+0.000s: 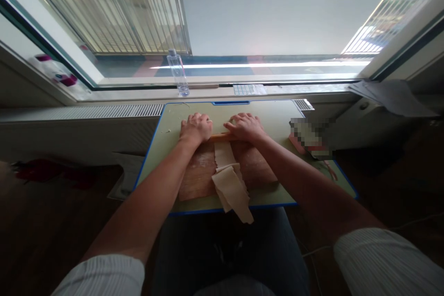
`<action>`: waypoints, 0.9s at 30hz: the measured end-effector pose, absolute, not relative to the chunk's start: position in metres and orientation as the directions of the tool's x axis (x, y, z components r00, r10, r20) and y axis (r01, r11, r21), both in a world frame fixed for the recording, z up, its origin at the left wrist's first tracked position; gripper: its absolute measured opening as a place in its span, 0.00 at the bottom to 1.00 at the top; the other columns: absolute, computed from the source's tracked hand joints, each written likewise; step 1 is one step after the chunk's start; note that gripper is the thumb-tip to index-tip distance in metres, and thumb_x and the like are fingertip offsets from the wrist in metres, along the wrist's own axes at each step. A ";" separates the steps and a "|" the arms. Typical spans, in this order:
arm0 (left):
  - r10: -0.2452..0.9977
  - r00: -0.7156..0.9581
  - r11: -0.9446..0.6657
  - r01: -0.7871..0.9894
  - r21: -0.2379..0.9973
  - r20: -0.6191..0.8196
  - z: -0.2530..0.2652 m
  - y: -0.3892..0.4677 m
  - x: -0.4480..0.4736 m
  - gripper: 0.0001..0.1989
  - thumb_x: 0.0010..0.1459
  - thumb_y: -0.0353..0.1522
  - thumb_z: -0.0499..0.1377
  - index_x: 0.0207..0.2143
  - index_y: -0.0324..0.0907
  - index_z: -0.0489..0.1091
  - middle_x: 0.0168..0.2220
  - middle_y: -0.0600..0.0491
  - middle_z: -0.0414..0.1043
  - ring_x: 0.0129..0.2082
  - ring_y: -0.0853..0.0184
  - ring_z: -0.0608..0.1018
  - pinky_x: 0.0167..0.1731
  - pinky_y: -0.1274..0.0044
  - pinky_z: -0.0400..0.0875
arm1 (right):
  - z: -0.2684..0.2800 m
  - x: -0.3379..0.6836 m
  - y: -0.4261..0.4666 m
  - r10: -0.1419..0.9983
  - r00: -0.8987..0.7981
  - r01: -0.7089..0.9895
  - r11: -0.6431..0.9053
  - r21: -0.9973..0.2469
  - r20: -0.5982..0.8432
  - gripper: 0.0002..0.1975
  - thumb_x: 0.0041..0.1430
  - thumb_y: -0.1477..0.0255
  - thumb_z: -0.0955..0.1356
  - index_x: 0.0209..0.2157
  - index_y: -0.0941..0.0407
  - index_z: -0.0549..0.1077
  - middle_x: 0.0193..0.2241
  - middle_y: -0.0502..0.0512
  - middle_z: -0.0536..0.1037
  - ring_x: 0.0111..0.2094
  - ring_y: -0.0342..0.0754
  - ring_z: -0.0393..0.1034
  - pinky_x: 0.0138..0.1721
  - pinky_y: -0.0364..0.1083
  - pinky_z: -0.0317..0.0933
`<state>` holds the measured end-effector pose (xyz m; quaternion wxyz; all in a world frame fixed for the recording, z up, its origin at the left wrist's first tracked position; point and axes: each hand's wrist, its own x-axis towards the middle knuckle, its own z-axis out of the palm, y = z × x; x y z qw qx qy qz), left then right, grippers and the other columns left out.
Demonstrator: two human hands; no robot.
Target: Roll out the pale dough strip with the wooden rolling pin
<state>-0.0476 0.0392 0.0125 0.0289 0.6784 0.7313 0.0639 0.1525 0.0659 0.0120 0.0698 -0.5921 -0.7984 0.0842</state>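
A wooden rolling pin (222,137) lies crosswise near the far edge of a wooden board (197,175). My left hand (196,127) is closed over its left end, fingers curled. At the other end, my right hand (246,126) bears down on the pin, with its thumb pointing inward. Between the hands, a long strip of flat dough (231,185) runs from under the pin toward me. It is folded over itself partway, has ragged edges, and hangs past the front edge of the table. Pale flour marks show on the board.
The board rests on a small pale-green table (159,148) with a blue rim. A partly blurred item (310,138) sits at the table's right side. Behind, a clear plastic bottle (178,74) stands on the windowsill. Papers (395,95) lie at the right.
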 end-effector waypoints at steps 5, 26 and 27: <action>0.995 -0.076 0.067 0.989 0.134 0.061 0.017 0.052 -0.048 0.24 0.72 0.41 0.45 0.58 0.45 0.74 0.61 0.40 0.73 0.62 0.48 0.73 0.60 0.55 0.68 | 0.014 0.149 0.076 0.969 -0.248 0.939 0.240 -0.245 -0.002 0.32 0.70 0.46 0.61 0.61 0.51 0.76 0.65 0.63 0.73 0.65 0.65 0.64 0.65 0.65 0.56; 0.993 -0.071 0.058 0.988 0.145 0.090 0.009 -0.005 -0.042 0.24 0.71 0.46 0.45 0.58 0.53 0.75 0.63 0.45 0.73 0.62 0.50 0.73 0.62 0.55 0.67 | 0.013 0.158 0.011 0.958 -0.268 0.953 0.279 -0.116 0.106 0.32 0.73 0.45 0.58 0.67 0.46 0.72 0.68 0.60 0.71 0.66 0.65 0.60 0.65 0.64 0.55; 0.994 -0.066 0.052 0.988 0.143 0.091 0.009 -0.007 -0.042 0.24 0.71 0.46 0.45 0.58 0.52 0.74 0.63 0.45 0.73 0.62 0.50 0.73 0.62 0.55 0.66 | 0.015 0.158 0.006 0.957 -0.281 0.952 0.287 -0.106 0.074 0.32 0.74 0.46 0.57 0.68 0.45 0.71 0.69 0.59 0.70 0.67 0.65 0.58 0.66 0.65 0.53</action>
